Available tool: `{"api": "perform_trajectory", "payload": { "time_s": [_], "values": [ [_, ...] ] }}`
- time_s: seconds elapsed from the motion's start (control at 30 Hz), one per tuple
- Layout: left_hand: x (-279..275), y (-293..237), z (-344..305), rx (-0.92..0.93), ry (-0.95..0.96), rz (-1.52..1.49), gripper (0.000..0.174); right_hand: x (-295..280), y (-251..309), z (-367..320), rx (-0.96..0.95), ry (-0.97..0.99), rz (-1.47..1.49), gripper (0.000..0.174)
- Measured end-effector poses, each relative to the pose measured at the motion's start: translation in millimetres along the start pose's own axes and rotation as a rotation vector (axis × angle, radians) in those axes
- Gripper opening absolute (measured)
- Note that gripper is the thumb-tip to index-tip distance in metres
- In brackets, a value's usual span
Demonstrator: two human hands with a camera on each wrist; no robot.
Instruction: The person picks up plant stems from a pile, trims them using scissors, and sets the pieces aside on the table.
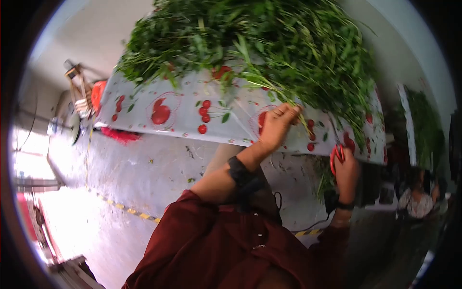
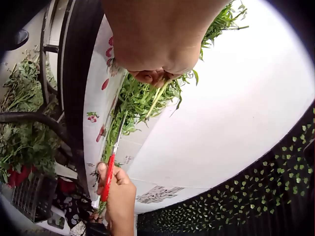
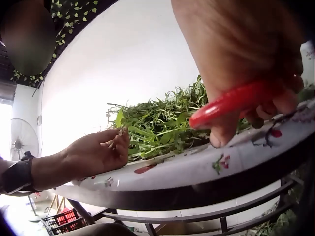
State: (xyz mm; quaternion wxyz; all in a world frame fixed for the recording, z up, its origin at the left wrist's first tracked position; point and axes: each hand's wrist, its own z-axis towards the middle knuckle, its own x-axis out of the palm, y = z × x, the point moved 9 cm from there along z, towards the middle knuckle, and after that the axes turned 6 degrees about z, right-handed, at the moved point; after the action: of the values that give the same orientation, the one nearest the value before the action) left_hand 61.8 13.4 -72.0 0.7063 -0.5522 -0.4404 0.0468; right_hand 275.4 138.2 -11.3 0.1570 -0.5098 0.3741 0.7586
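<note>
My left hand [image 1: 278, 124] pinches the cut end of a small bunch of leafy green stems [image 1: 262, 78] over the table's near side. To its right, my right hand [image 1: 347, 171] grips red-handled scissors [image 1: 335, 159], fingers curled round the handles. In the left wrist view the scissors' blades [image 2: 119, 132] point up toward the greens, below and apart from the stems [image 2: 158, 101] in my left hand. A big heap of leafy stems [image 1: 202, 33] covers the table's far half. In the right wrist view the red handle [image 3: 236, 102] crosses the palm, and the blades are hidden.
The table [image 1: 183, 123] wears a white cloth printed with red fruit. Cut greens [image 2: 24, 98] lie on the floor past its edge. More greens sit on another surface [image 1: 423, 125] at the right, near a seated person [image 1: 416, 200]. A fan [image 3: 23, 140] stands beyond the left.
</note>
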Motion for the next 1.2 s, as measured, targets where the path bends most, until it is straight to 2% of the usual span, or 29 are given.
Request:
{"api": "perform_trajectory", "payload": {
  "time_s": [0.07,0.1,0.17,0.2,0.4,0.53,0.57,0.73,0.8,0.97,1.0,1.07,1.2],
  "values": [
    [0.5,0.2,1.3,0.064,-0.017,-0.007,0.017,-11.0,12.1,10.4,-0.152,-0.054,0.022,0.026],
    [-1.8,4.1,4.2,0.088,0.002,-0.02,0.019,-12.3,14.3,16.7,-0.186,-0.023,0.022,0.027],
    [0.2,2.1,0.3,0.005,-0.018,-0.03,0.016,-9.8,17.4,30.5,-0.234,0.032,0.055,0.03],
    [0.5,4.9,3.1,0.049,0.018,-0.107,0.015,-7.5,19.1,34.9,-0.253,0.062,0.089,0.031],
    [5.6,1.7,6.0,0.041,0.077,-0.14,0.014,4.1,13.5,60.4,-0.203,0.16,0.131,0.033],
    [9.3,-0.6,2.8,-0.006,0.042,-0.233,0.013,1.4,9.5,84.4,-0.169,0.196,0.154,0.023],
    [8.4,-0.2,2.9,-0.008,0.041,-0.236,0.013,-5.3,13.7,93.3,-0.227,0.133,0.179,0.019],
    [3.3,2.4,3.8,-0.015,0.054,-0.243,0.015,16.2,10.7,137.8,-0.194,0.161,0.259,0.017],
    [2.6,3.6,5.6,-0.007,0.051,-0.258,0.014,18.9,29.0,147.5,-0.312,0.042,0.295,0.018],
    [2.4,1.4,5.2,-0.016,0.024,-0.206,0.012,55.0,41.2,164.2,-0.275,0.116,0.306,0.017],
    [3.1,0.0,4.6,-0.015,0.021,-0.208,0.012,55.1,42.0,165.4,-0.277,0.119,0.305,0.017],
    [4.0,1.5,3.2,-0.054,0.013,-0.22,0.012,39.1,43.2,168.2,-0.309,-0.028,0.351,0.016],
    [6.6,2.6,4.9,-0.032,0.055,-0.225,0.012,4.8,41.2,179.5,-0.315,-0.127,0.436,0.015]
  ]
}}
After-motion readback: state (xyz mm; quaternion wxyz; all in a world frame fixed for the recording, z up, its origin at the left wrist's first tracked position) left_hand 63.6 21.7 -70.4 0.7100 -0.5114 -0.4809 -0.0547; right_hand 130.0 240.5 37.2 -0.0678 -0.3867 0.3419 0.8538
